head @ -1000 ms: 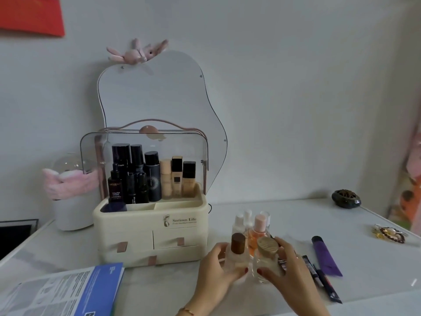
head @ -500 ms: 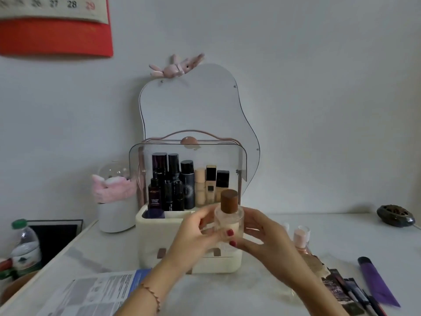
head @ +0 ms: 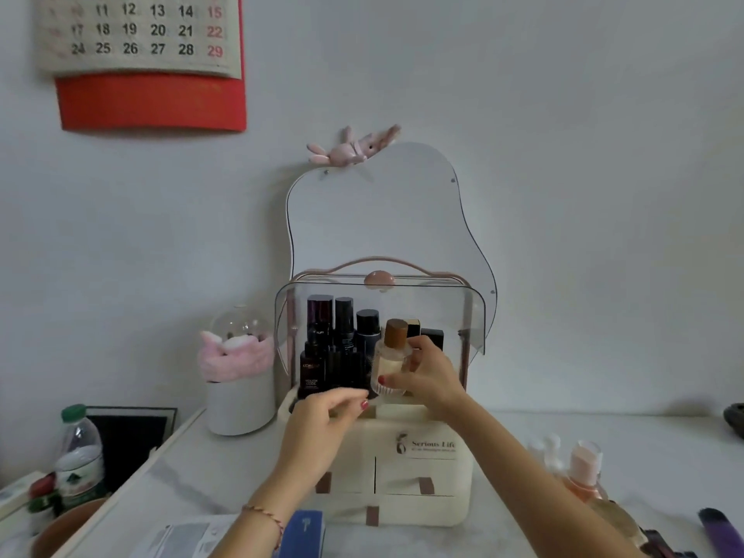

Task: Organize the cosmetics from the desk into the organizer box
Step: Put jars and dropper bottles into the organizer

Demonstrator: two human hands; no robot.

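Note:
A cream organizer box [head: 418, 469] with drawers and a raised clear lid stands in the middle of the desk. Its top tray holds several dark bottles [head: 342, 348] and foundation bottles behind. My right hand [head: 430, 376] grips a clear glass bottle with a brown wooden cap [head: 392, 356] and holds it over the tray's front right part, just above the rim. My left hand [head: 326, 416] hovers at the tray's front rim with loosely curled fingers, holding nothing. More cosmetics lie at the right: a peach-capped bottle [head: 583, 469], small white-capped bottles [head: 547, 449], a purple tube [head: 720, 529].
A wavy mirror [head: 386, 211] stands behind the box. A white pot with a pink cloth and clear dome [head: 237, 376] sits to the left. A water bottle [head: 78, 457] and a brown bowl [head: 64, 529] are at far left. A blue leaflet [head: 302, 533] lies in front.
Both hands held the wooden-capped bottle in front of the box. Now only my right hand holds it, raised into the open box above the tray; my left hand has let go.

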